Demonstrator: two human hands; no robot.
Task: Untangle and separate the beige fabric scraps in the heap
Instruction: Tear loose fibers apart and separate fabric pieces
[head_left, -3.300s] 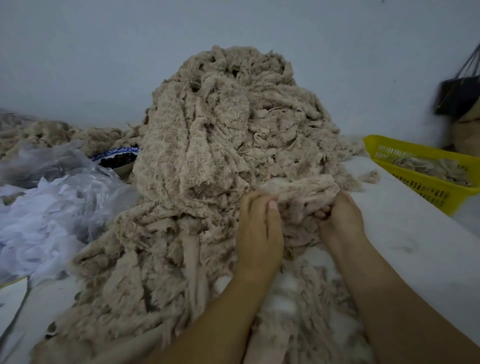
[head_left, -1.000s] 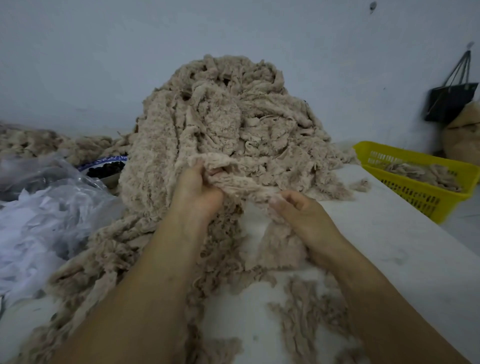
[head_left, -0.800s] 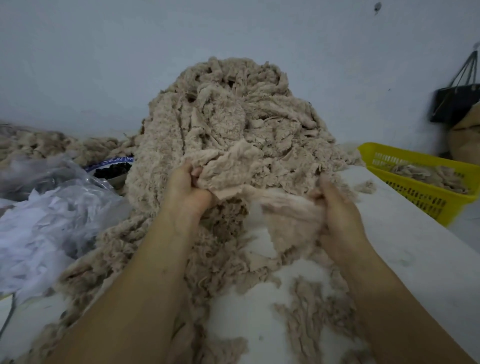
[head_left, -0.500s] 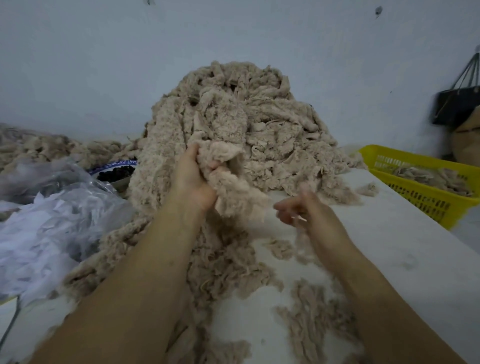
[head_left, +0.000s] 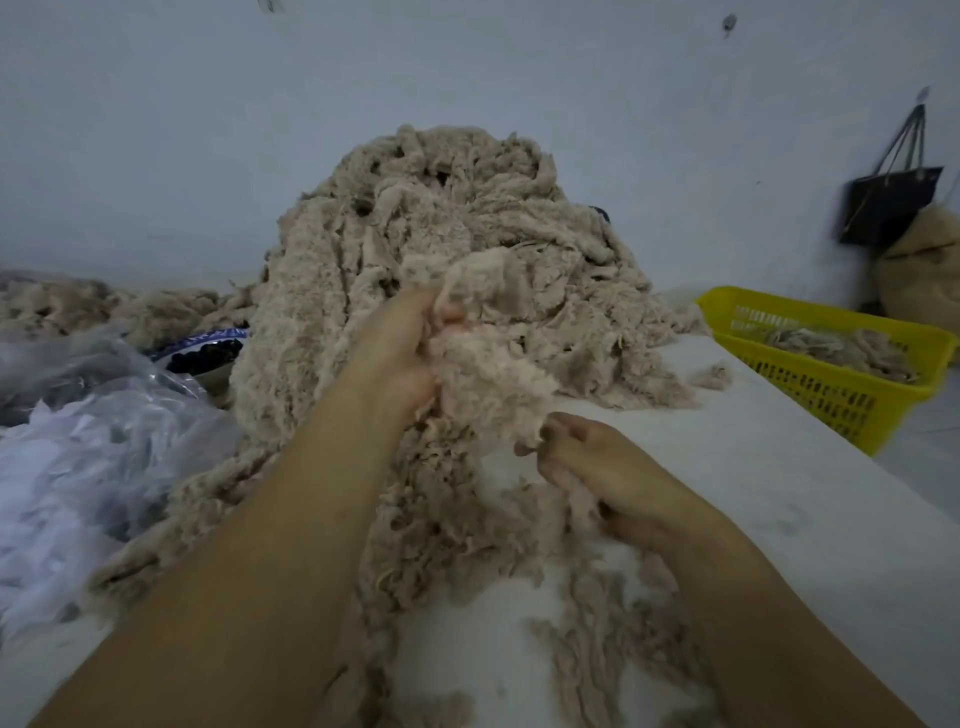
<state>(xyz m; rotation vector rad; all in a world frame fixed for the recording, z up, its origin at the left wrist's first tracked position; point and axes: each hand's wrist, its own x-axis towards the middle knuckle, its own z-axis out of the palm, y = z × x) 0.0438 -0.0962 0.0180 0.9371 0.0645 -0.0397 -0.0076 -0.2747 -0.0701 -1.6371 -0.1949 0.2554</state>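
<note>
At the far left, crumpled plastic bags (head_left: 78, 467) lie beside a bowl (head_left: 208, 353) of something dark. A low drift of beige scraps (head_left: 67, 306) runs along the wall behind them.

The heap (head_left: 467, 218) stands in the middle of the counter (head_left: 779, 493), tall and densely matted, and by the look of it most of the untangling is yet to be done. The left hand (head_left: 395, 358) is raised against the heap's front, its fingers curled tight round a fluffy clump (head_left: 488, 379) that hangs free of the mass. The right hand (head_left: 608, 467) sits lower and to the right. Its fingers are bent and meet the clump's lower tip, apparently pinching it to tease a piece away, though blur makes the contact hard to confirm.

In front of the heap, thin loose strands (head_left: 597, 660) are spread on the counter, with bare surface showing between them. These look like pieces already pulled apart.

Further right, a yellow basket (head_left: 841, 400) holds a shallow layer of separated scraps (head_left: 841, 345) and is far from full. Judged against the size of the heap, the work seems to be at an early stage. A dark bag (head_left: 888, 208) hangs on the wall behind.
</note>
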